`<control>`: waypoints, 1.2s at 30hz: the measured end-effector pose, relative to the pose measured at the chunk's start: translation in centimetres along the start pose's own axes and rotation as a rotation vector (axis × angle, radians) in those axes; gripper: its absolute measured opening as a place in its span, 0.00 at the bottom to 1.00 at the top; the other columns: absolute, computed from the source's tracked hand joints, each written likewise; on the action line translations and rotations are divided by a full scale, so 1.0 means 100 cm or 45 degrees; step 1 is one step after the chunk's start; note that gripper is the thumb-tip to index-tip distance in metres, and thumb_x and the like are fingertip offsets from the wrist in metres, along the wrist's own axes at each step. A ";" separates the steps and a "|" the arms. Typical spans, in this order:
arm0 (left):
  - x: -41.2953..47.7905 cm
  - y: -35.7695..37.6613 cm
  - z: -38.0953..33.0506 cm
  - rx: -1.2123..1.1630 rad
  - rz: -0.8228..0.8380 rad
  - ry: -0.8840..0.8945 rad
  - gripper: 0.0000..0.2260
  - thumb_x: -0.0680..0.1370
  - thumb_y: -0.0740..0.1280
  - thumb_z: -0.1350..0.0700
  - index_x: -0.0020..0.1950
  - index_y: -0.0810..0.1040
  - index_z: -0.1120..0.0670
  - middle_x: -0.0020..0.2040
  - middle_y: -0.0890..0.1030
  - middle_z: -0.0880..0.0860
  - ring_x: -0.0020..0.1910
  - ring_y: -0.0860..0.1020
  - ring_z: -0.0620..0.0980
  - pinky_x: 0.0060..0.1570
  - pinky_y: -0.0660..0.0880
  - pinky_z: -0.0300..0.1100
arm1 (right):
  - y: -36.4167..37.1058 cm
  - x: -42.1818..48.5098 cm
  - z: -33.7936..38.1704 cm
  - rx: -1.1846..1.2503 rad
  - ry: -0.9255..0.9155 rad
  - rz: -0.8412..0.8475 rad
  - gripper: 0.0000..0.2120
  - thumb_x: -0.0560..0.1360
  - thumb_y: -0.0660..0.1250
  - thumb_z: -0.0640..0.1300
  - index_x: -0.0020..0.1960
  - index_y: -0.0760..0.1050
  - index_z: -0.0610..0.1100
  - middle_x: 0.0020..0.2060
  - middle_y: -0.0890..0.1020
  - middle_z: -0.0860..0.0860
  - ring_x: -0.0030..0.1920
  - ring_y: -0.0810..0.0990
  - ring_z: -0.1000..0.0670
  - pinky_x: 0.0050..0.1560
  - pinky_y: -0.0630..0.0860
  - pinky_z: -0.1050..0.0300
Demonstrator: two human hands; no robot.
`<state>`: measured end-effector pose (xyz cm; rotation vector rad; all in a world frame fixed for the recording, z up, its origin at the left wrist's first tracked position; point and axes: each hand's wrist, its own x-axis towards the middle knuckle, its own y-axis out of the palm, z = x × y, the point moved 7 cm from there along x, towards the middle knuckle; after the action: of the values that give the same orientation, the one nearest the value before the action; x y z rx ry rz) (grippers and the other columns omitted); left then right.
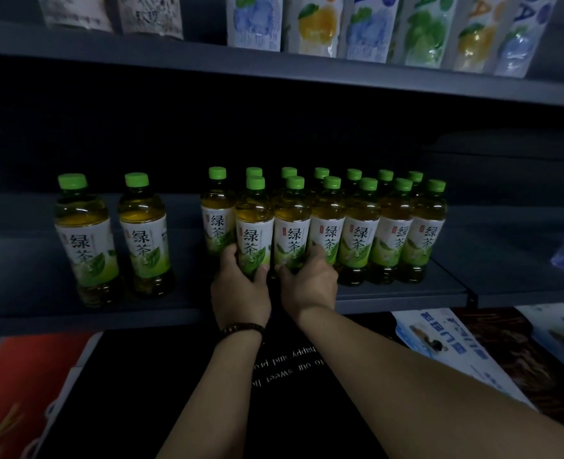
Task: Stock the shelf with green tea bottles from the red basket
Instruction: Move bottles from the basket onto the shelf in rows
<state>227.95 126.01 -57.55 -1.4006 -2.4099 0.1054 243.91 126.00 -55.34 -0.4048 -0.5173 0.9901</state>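
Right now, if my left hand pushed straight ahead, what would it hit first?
The left hand already grips a front-row tea bottle. Pushed ahead, that bottle would likely bump the back-row bottle directly behind it, though depth is hard to judge.

On the dark grey shelf (389, 294), green tea bottles stand upright in a double row toward its right part, green caps up. The left hand (240, 286) wraps the lower part of one front-row bottle (253, 226); the right hand (310, 281) clasps the bottle just beside it (292, 226), fingers on the label. A dark bead bracelet (242, 327) circles the left wrist. Two more bottles (115, 233) stand apart near the shelf's left front edge. Pouched drinks (373, 24) line the shelf above.
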 end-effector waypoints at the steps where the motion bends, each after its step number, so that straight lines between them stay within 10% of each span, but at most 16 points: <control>1: 0.000 0.001 0.000 -0.003 0.003 -0.008 0.24 0.80 0.76 0.54 0.75 0.75 0.48 0.68 0.83 0.52 0.66 0.82 0.56 0.62 0.76 0.45 | 0.000 0.001 0.000 -0.006 0.005 0.012 0.23 0.77 0.76 0.49 0.67 0.71 0.46 0.64 0.82 0.43 0.64 0.82 0.43 0.62 0.81 0.50; 10: 0.007 -0.008 0.001 0.090 0.123 0.071 0.28 0.77 0.77 0.47 0.74 0.72 0.49 0.68 0.80 0.53 0.67 0.79 0.57 0.66 0.79 0.58 | 0.002 -0.026 0.015 -0.068 -0.009 0.132 0.17 0.81 0.69 0.50 0.64 0.72 0.44 0.58 0.82 0.43 0.58 0.83 0.44 0.51 0.81 0.54; 15: 0.016 -0.086 0.001 0.138 -0.165 0.233 0.11 0.80 0.73 0.53 0.60 0.77 0.51 0.52 0.81 0.50 0.52 0.81 0.56 0.52 0.80 0.53 | 0.029 -0.060 0.066 -0.024 -0.261 0.406 0.11 0.80 0.71 0.49 0.58 0.76 0.44 0.48 0.82 0.48 0.52 0.84 0.46 0.47 0.78 0.58; 20: 0.041 -0.181 0.042 0.281 -0.496 0.117 0.13 0.76 0.74 0.55 0.58 0.77 0.58 0.55 0.81 0.60 0.56 0.78 0.62 0.58 0.77 0.55 | 0.083 -0.080 0.103 -0.083 -0.332 0.449 0.27 0.76 0.76 0.51 0.69 0.71 0.44 0.64 0.80 0.44 0.64 0.81 0.43 0.58 0.77 0.56; 29: 0.075 -0.203 0.096 0.279 -0.130 -0.107 0.37 0.72 0.75 0.39 0.78 0.67 0.47 0.73 0.79 0.53 0.72 0.76 0.61 0.72 0.71 0.63 | 0.143 -0.080 0.127 -0.082 -0.243 0.421 0.35 0.73 0.78 0.56 0.71 0.67 0.42 0.65 0.79 0.41 0.66 0.79 0.39 0.62 0.79 0.45; 36: 0.093 -0.194 0.097 0.156 -0.082 -0.150 0.22 0.74 0.71 0.37 0.64 0.69 0.39 0.60 0.83 0.44 0.63 0.81 0.60 0.68 0.72 0.67 | 0.153 -0.077 0.123 -0.013 -0.222 0.446 0.23 0.75 0.77 0.54 0.62 0.71 0.47 0.59 0.83 0.46 0.61 0.83 0.42 0.56 0.80 0.52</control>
<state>204.46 125.13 -59.64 -1.2948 -2.4942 0.3220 222.89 127.98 -55.45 -0.4292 -0.6214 1.3692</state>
